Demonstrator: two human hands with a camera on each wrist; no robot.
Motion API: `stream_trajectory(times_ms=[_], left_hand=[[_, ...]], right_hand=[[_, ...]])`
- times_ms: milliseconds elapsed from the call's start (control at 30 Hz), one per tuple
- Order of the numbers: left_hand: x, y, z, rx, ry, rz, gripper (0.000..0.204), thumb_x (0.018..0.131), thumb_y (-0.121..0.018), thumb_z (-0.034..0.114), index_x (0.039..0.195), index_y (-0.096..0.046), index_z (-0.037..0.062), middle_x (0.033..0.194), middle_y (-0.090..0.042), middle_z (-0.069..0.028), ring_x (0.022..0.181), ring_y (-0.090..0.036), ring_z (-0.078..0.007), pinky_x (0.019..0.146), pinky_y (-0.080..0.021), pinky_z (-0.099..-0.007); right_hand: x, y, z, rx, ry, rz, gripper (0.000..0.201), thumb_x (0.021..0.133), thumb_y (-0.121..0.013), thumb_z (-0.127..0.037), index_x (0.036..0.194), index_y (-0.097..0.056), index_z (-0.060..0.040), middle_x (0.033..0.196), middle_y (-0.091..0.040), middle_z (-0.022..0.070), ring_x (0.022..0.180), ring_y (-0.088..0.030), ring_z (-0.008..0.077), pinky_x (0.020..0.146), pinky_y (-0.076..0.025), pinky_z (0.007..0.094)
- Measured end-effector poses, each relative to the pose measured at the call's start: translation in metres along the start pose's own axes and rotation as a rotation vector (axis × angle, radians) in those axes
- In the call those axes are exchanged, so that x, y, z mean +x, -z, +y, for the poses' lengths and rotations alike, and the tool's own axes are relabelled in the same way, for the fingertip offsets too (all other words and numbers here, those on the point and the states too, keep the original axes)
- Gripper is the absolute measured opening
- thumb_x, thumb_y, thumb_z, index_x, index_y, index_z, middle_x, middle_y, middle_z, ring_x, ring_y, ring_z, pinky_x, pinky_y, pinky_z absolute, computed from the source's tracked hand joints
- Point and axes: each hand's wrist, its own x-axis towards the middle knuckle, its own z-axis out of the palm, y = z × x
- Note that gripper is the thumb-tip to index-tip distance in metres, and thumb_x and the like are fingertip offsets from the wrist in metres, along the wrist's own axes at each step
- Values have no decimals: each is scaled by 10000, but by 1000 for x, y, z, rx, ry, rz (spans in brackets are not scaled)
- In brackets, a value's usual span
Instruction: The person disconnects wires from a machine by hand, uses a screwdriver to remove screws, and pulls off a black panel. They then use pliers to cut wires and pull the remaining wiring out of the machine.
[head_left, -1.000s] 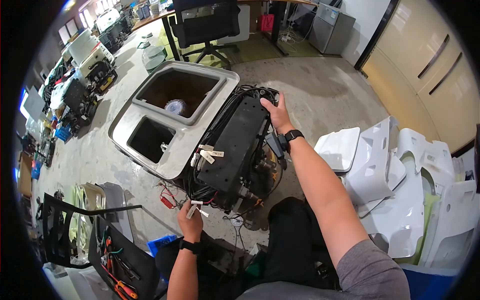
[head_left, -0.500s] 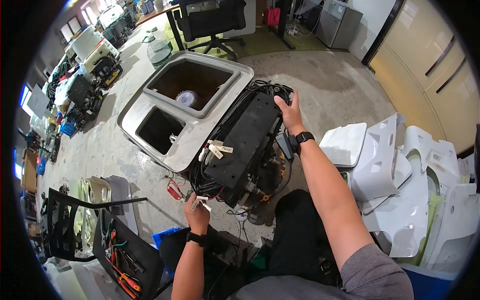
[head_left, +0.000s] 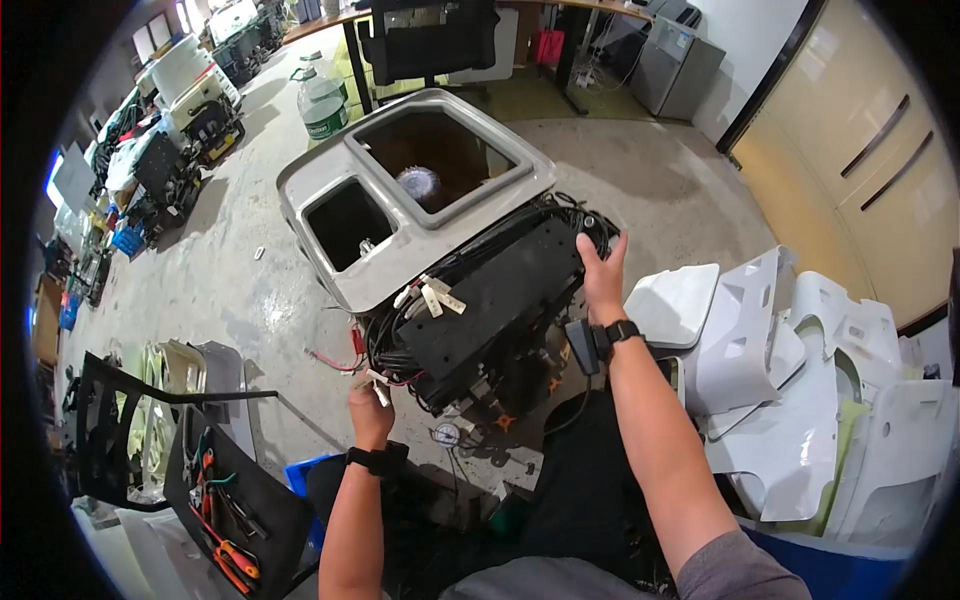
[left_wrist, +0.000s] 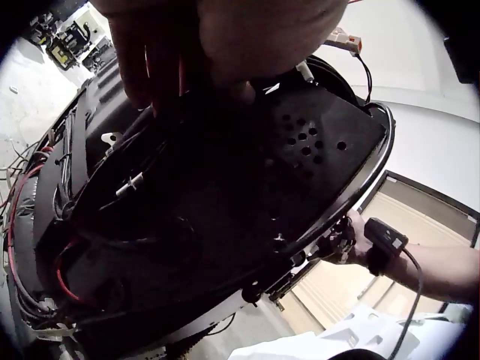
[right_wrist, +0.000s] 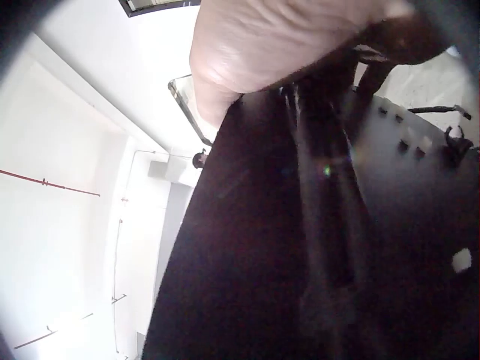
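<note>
A bulky wheeled-looking machine stands before me, with a grey top frame (head_left: 370,255) holding two openings and a black perforated panel (head_left: 490,295) along its near side. Black cables (head_left: 385,340) and white tags (head_left: 435,295) hang about the panel. My left hand (head_left: 370,412) grips the machine's near left corner, beside a small white tag and red wires. In the left wrist view its fingers reach into the dark edge, where their tips are hidden. My right hand (head_left: 603,280) holds the panel's right end, thumb on top and the other fingers partly hidden behind the edge.
White plastic covers (head_left: 740,350) are piled at my right. At lower left a black chair (head_left: 250,480) carries pliers and screwdrivers (head_left: 230,540). Water bottles (head_left: 322,105) stand beyond the machine, before a desk and office chair (head_left: 430,40). Wet patches mark the concrete floor (head_left: 250,310).
The machine has turned clockwise in the head view, its panel now lying flatter across. My right hand has come nearer and rightward with it; my left hand has kept hold of its corner.
</note>
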Motion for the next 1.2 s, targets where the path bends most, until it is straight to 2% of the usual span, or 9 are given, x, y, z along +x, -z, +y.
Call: stream_trajectory(times_ms=[133, 200, 367, 533, 600, 667, 800, 1133, 1200], left_hand=[[7, -8, 4, -94, -37, 144, 163, 883, -560, 141, 859, -589, -18, 679, -593, -154, 608, -558, -290, 564, -419, -357], [5, -9, -7, -23, 269, -68, 114, 830, -587, 71, 920, -577, 1, 795, -618, -181, 736, -586, -368, 632, -445, -397], [22, -5, -11, -80, 61, -30, 206, 851, -607, 184, 929, -567, -3, 817, -612, -185, 748, -578, -355, 663, -450, -392], [48, 3, -1, -132, 296, -189, 239, 825, -599, 162, 983, -571, -16, 904, -626, -203, 816, -582, -376, 731, -459, -381], [53, -8, -27, -182, 249, -158, 257, 808, -601, 169, 987, -574, -14, 901, -627, -211, 825, -583, -384, 736, -458, -381], [57, -16, -44, -205, 131, -205, 195, 834, -597, 156, 932, -575, -10, 786, -613, -145, 698, -544, -211, 652, -436, -330], [58, -15, -37, -140, 187, -196, 352, 782, -621, 260, 1019, -580, 3, 933, -608, -249, 900, -559, -416, 768, -457, -437], [41, -5, -10, -211, 228, -193, 372, 795, -618, 244, 1090, -527, 36, 945, -593, -206, 860, -549, -398, 773, -455, -424], [41, -8, -17, -193, -63, -90, 376, 790, -623, 244, 1092, -524, 42, 949, -586, -197, 879, -542, -396, 784, -453, -417]], right_hand=[[-24, 9, -8, -43, -16, 61, 1010, 778, -656, -452, 1423, -34, 14, 1460, -140, 242, 1357, -165, 324, 1086, -173, 374], [-34, 18, -7, -79, -28, 83, 1027, 778, -653, -470, 1415, -23, 33, 1459, -127, 250, 1363, -142, 327, 1090, -165, 380], [-59, 24, -5, -149, -7, 210, 1029, 784, -647, -488, 1400, -36, 64, 1458, -121, 250, 1362, -132, 335, 1099, -140, 384], [-79, 25, -23, -147, -92, 251, 1006, 801, -647, -455, 1403, -26, 61, 1460, -130, 239, 1352, -168, 318, 1085, -163, 360], [-79, 28, -16, -147, -92, 250, 1010, 803, -647, -446, 1406, -7, 52, 1462, -131, 237, 1346, -189, 322, 1083, -170, 356], [-77, 32, -10, -140, -110, 237, 1019, 802, -645, -452, 1409, 6, 44, 1462, -129, 240, 1346, -191, 325, 1082, -178, 356], [-84, 28, -30, -156, -182, 237, 1041, 792, -650, -465, 1412, 21, 35, 1461, -134, 239, 1338, -213, 329, 1067, -222, 360], [-64, 36, -22, -211, -120, 175, 996, 802, -652, -432, 1399, -36, 74, 1417, -249, 222, 1289, -302, 294, 1053, -252, 361], [-57, 39, -21, -121, -119, 90, 1000, 801, -651, -447, 1413, -31, 44, 1448, -175, 228, 1311, -264, 316, 1049, -260, 373]])
